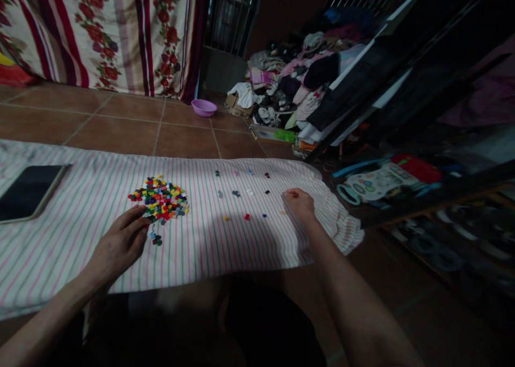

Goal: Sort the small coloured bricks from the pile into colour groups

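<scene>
A pile of small coloured bricks [160, 198] lies on a pink-and-white striped cloth [209, 243] spread over the tiled floor. My left hand [120, 243] rests on the cloth at the pile's near left edge, fingers bent and touching the nearest bricks. A few dark bricks [156, 239] lie just beside its fingertips. Several single bricks [246, 216] are scattered in loose rows right of the pile. My right hand [298, 203] is at the right end of those rows, fingers pinched on a small red brick [295, 194].
A dark tablet [28, 191] lies on the cloth at far left. Behind are a purple bowl [204, 107], a heap of clothes and shoes [289, 82] and a floral curtain [100, 34]. Dark furniture and a toy [374, 182] stand at right.
</scene>
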`<state>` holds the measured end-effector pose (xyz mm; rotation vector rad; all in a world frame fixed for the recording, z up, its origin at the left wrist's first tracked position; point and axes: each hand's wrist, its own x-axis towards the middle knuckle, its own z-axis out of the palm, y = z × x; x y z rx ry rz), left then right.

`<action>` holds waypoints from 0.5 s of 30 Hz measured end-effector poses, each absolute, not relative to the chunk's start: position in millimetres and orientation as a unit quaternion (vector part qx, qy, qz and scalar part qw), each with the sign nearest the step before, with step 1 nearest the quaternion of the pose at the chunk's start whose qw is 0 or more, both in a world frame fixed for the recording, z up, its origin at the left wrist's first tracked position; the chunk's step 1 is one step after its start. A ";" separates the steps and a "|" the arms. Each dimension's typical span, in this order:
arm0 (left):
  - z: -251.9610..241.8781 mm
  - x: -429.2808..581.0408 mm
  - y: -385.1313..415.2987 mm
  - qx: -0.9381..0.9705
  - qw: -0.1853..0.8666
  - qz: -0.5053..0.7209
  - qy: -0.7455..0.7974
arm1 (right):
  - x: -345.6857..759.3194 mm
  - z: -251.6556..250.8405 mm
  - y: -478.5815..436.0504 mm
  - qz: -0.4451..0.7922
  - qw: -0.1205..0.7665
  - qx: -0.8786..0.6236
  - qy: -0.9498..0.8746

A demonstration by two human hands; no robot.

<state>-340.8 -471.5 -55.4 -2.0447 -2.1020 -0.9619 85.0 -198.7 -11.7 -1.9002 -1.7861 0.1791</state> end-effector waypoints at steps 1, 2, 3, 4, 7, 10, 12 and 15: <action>-56.1 -340.9 -471.4 -0.663 0.028 -0.310 -0.681 | 84.4 -11.9 -197.4 0.067 0.259 -0.702 -0.660; -56.8 -340.8 -471.3 -0.663 0.029 -0.311 -0.680 | 83.8 -11.9 -196.0 0.067 0.257 -0.702 -0.661; -57.3 -340.7 -471.0 -0.663 0.033 -0.314 -0.679 | 83.1 -11.9 -194.7 0.069 0.253 -0.703 -0.661; -57.8 -340.4 -470.7 -0.662 0.036 -0.317 -0.678 | 82.2 -11.7 -193.3 0.071 0.248 -0.705 -0.661; -57.9 -339.8 -470.2 -0.664 0.043 -0.321 -0.674 | 79.3 -10.0 -190.3 0.070 0.233 -0.711 -0.660; -56.1 -339.8 -470.5 -0.671 0.049 -0.313 -0.670 | 77.1 -7.2 -188.6 0.062 0.206 -0.721 -0.659; -54.9 -340.1 -470.9 -0.675 0.054 -0.307 -0.669 | 76.9 -6.0 -187.4 0.059 0.190 -0.728 -0.656; -54.5 -340.6 -471.0 -0.680 0.062 -0.302 -0.665 | 78.8 -7.4 -184.3 0.054 0.185 -0.727 -0.659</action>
